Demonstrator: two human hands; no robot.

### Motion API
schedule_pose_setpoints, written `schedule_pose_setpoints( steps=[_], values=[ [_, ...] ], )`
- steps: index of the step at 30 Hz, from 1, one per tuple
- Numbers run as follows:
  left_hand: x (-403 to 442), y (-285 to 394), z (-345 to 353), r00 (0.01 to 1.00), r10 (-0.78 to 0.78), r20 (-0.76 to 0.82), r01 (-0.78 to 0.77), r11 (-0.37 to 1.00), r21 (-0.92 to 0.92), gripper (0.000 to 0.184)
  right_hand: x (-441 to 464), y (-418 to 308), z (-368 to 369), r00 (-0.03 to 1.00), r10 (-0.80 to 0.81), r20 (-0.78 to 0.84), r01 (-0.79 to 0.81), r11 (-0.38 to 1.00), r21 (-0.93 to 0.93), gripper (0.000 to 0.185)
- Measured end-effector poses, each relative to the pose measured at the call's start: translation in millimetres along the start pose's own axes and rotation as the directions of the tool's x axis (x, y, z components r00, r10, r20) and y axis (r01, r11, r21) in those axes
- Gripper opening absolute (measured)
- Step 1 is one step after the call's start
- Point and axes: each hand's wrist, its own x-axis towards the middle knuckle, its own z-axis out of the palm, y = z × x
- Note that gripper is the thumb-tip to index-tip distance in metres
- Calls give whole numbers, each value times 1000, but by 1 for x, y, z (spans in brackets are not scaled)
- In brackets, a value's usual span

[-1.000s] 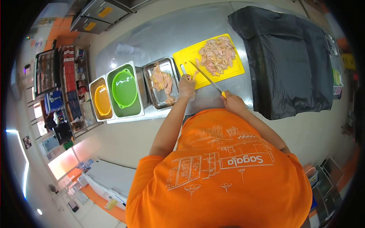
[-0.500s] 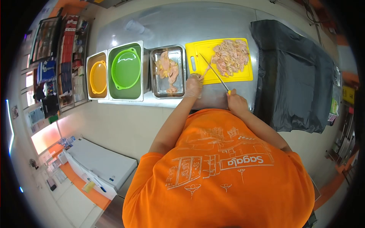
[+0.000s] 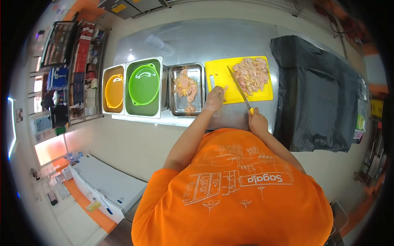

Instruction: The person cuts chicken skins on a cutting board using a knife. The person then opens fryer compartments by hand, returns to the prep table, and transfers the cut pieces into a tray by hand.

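My right hand [image 3: 258,121] is closed round the yellow handle of a long knife [image 3: 239,87]. The blade slants up and left over the yellow cutting board [image 3: 221,74], along the left edge of a heap of cut raw chicken [image 3: 251,74]. At the board's lower left corner is my left hand [image 3: 214,101] in a clear plastic glove, fingers bent together on a small strip of raw chicken [image 3: 225,93]. Left of the board, a metal tray [image 3: 175,101] has larger raw chicken pieces [image 3: 186,86] in it.
Two steel containers stand further left, one with a green basket [image 3: 143,85], the other with an orange basket [image 3: 114,91]. Black plastic sheeting [image 3: 316,94] covers something at the right. A clear cup [image 3: 154,42] lies at the back of the steel table [image 3: 197,37].
The view has tilted, so everything sits lower in the frame. The strip showing beyond my left fingers looks shorter, and the blade now lies further from that hand, nearer the heap.
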Motion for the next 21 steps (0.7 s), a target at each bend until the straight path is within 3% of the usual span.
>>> schedule_pose_setpoints(
  steps=[2, 5, 6, 9, 13, 16, 21],
  values=[
    [6, 33, 2, 997, -18, 81, 30, 989, -148, 23, -11, 0, -10, 999, 42, -26, -42, 999, 5, 36],
    [20, 67, 2, 965, -26, 262, 54, 993, -100, 28, -21, 6, -20, 994, 71, -84, -64, 995, 81, 36],
    [23, 70, 7, 973, 27, 229, -2, 994, -108, 32, -24, 7, -23, 993, 79, -93, -71, 994, 89, 36],
    [30, 44, 16, 971, 235, 47, -239, 953, 185, 38, -26, 6, -27, 991, 87, -97, -77, 992, 101, 36],
    [27, 22, 12, 999, 37, 4, -34, 867, 496, 34, -27, 2, -16, 998, 67, -2, -66, 995, 80, 36],
    [12, 46, 0, 991, -131, -14, 123, 882, 456, 28, -27, 2, -2, 996, 44, 80, -48, 998, 44, 37],
    [9, -13, 2, 996, 55, -74, -24, 929, 369, 19, -23, 6, 21, 997, -35, 65, 37, 999, -31, 37]
  ],
)
